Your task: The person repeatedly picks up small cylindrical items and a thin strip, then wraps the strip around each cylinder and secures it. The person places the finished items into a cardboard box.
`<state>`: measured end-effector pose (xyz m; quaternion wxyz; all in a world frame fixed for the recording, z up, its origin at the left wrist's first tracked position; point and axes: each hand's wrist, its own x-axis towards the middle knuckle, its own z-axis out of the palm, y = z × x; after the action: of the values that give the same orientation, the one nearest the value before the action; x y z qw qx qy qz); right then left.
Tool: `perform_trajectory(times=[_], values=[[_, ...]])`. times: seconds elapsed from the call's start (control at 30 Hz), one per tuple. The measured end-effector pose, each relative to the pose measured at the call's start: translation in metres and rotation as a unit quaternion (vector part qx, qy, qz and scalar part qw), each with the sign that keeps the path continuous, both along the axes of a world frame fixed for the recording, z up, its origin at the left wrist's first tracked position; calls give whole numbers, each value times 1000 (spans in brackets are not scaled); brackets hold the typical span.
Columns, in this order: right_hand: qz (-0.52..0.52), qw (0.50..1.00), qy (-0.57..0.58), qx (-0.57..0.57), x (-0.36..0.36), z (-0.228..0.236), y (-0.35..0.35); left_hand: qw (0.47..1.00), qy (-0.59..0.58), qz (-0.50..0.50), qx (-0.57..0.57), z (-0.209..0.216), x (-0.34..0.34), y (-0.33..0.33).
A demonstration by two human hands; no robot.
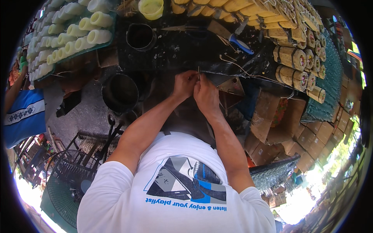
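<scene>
Both my hands meet at the near edge of a dark worktable [182, 54]. My left hand [185, 84] has its fingertips pinched together, and what they hold is too small to make out. Beside it, my right hand [207, 94] is closed on a thin dark stick-like piece [199, 71] that points up between the hands. A pale cord [243, 69] lies on the tabletop to the right of my hands. Farther back are scissors [180, 28] and a tool with a blue handle [241, 44].
Stacked bamboo pieces [289, 57] fill the far right. White translucent cups [99, 36] crowd a tray at far left. A dark pot [141, 37] and a yellow-green bowl [150, 8] stand behind. Below are a bucket [119, 93], a cardboard box [265, 116] and a fan [64, 182]. Another person's blue garment [25, 120] shows left.
</scene>
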<state>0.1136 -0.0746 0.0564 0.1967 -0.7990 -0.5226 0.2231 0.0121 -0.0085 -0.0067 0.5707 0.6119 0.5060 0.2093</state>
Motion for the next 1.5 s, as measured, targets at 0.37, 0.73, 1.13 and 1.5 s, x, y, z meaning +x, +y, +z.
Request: perform_trajectory(times=[0.37,0.73,1.13,1.5], values=[[-7,1000,5,-18,-2,2,2,1000,0,2,-9,4,1,2],[-3,1000,7,-9,-2,-2,-1,1000,1,-2,22,-1,1,0],[-25,997,38,-56,-4,9,8,999,-16,6,44,-1,3,-2],[-47,995,40,-73,-11,14,20,974,-89,-13,208,-22,-2,-1]])
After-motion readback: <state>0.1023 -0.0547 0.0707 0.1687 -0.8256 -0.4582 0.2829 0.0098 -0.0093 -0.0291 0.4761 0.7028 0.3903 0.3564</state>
